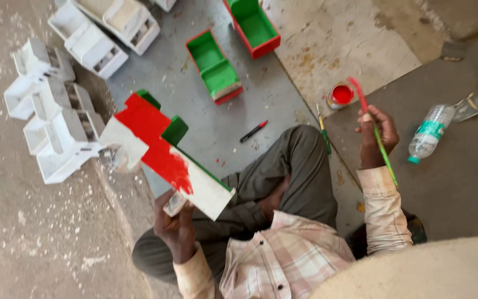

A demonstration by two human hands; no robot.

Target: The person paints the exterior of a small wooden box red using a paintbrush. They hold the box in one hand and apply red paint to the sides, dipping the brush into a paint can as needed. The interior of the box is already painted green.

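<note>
Left hand (175,224) grips, by its lower end, a white wooden tray-shaped box part-painted red with green edges (164,158), raised over the lap; right hand (377,135) is closed on a green-handled brush with red-loaded bristles (374,130). Beyond: small open tin of red paint (340,95), finished green-and-red boxes (233,55) and unpainted white boxes (62,105) on the floor (206,127). Risk: wet red may smear under gripping fingers, or the brush drip onto trousers.

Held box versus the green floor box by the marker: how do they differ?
The held box is half red outside, half white; the floor box has red sides. The held box is tilted in the left hand; the floor box lies flat, open side up. Both are green inside.
</note>
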